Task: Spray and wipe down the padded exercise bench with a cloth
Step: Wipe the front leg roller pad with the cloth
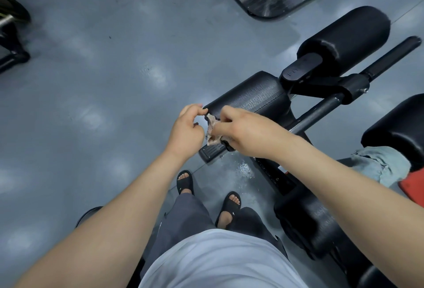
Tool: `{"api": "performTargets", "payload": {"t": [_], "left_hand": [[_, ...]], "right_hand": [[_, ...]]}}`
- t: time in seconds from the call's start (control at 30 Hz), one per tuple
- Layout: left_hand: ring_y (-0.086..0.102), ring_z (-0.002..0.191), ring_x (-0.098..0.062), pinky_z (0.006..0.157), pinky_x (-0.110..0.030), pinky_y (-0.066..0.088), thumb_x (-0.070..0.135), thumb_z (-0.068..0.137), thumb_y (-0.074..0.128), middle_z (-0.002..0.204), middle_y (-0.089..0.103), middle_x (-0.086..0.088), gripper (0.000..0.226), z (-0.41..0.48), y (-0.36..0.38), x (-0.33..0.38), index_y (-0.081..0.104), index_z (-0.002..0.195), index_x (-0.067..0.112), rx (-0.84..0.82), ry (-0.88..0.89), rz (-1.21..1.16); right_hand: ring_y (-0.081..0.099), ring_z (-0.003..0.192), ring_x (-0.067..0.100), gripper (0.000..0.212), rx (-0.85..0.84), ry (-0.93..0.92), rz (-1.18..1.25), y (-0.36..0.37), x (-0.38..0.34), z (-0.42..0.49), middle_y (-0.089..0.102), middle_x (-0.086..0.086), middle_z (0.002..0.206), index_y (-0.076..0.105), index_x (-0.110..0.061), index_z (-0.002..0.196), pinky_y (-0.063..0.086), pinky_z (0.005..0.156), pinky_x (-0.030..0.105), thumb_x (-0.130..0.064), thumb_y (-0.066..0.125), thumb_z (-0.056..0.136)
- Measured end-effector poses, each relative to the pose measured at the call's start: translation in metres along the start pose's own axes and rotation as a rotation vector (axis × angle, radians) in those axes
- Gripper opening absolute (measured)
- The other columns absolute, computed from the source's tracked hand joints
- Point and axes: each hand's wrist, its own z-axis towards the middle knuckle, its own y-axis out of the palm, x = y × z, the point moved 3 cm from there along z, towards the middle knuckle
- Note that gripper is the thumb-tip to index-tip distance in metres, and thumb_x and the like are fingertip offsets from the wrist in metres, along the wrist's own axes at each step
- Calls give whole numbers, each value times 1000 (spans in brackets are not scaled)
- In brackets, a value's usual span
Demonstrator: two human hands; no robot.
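Above the near end of the padded bench (250,99), two hands share one crumpled cloth (212,130): the right hand (243,127) curls tight around it, and the left hand (188,125) pinches its upper corner.

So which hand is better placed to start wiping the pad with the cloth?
Right. The right hand grips the bunched cloth and is nearer the bench pad; the left hand is off the pad's end, beside the cloth's edge.

Your right hand (243,127) hides most of the cloth (211,125), and the right edge cuts off the red thing (413,184) by the bench (250,99).
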Motion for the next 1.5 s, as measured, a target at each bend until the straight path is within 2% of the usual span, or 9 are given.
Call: {"api": "performTargets", "payload": {"t": [0.3, 0.47, 0.7, 0.8, 0.87, 0.93, 1.07, 1.2, 1.5], "left_hand": [[54, 118, -6, 90, -14, 42, -18, 80, 35, 130, 55, 7, 56, 2, 1, -2, 53, 95, 33, -51, -47, -64], [55, 114, -6, 84, -2, 37, -18, 80, 36, 128, 56, 4, 48, 6, 0, 0, 53, 94, 25, -65, -40, -25], [56, 112, -9, 84, -2, 37, -19, 79, 35, 124, 56, 2, 46, 11, -1, 0, 53, 94, 21, -65, -34, -7], [56, 113, -11, 87, -6, 38, -18, 80, 36, 121, 57, 2, 48, 13, -1, 0, 52, 89, 26, -69, -18, 19], [56, 114, -13, 89, -9, 38, -17, 80, 36, 118, 56, 3, 52, 14, -1, 1, 50, 85, 32, -72, -5, 39], [56, 115, -14, 89, -11, 39, -16, 80, 36, 117, 55, 4, 51, 15, -1, 0, 50, 84, 33, -75, -3, 46], [57, 114, -14, 90, -21, 42, -15, 80, 37, 110, 55, 9, 50, 13, -2, 3, 50, 84, 33, -67, 18, 37], [59, 110, -22, 87, -29, 44, 4, 73, 37, 103, 52, 17, 35, 8, -2, 8, 53, 81, 35, -78, 77, 30], [57, 105, -23, 89, -34, 44, 12, 72, 42, 100, 50, 14, 23, 1, 1, 12, 56, 84, 26, -62, 131, 53]], "right_hand": [[54, 101, 30, 28, 99, 322, -217, -28, 35, 3, 53, 1, 105, 53, -23, 112, 39, 64, 34, -31, 61, 86], [54, 99, 40, 26, 262, 567, -286, -47, 69, -2, 51, 19, 108, 51, -2, 104, 35, 67, 36, -24, 61, 95], [56, 94, 29, 54, 15, 314, 51, -23, 29, 1, 40, 8, 111, 52, -6, 130, 46, 90, 31, -31, 71, 86], [53, 82, 30, 64, -65, 139, 29, -11, 14, 0, 47, 16, 118, 50, -4, 139, 48, 73, 32, -11, 74, 80], [51, 78, 26, 52, -64, 103, 44, -13, 18, 0, 48, 5, 106, 53, -21, 130, 47, 65, 36, -10, 72, 82], [44, 74, 22, 36, -12, 129, 37, -20, 30, 0, 40, -4, 91, 46, -35, 106, 37, 60, 34, -21, 72, 87], [40, 74, 22, 32, 165, 258, -103, -35, 57, -4, 38, 0, 88, 57, -18, 91, 40, 58, 34, -49, 62, 90], [43, 87, 28, 33, 267, 566, -117, -55, 90, -11, 43, 8, 94, 54, -13, 66, 45, 71, 38, -40, 62, 82], [55, 79, 36, 32, 191, 464, -109, -56, 83, -6, 50, 8, 91, 45, -10, 105, 40, 64, 40, -16, 68, 84]]}}
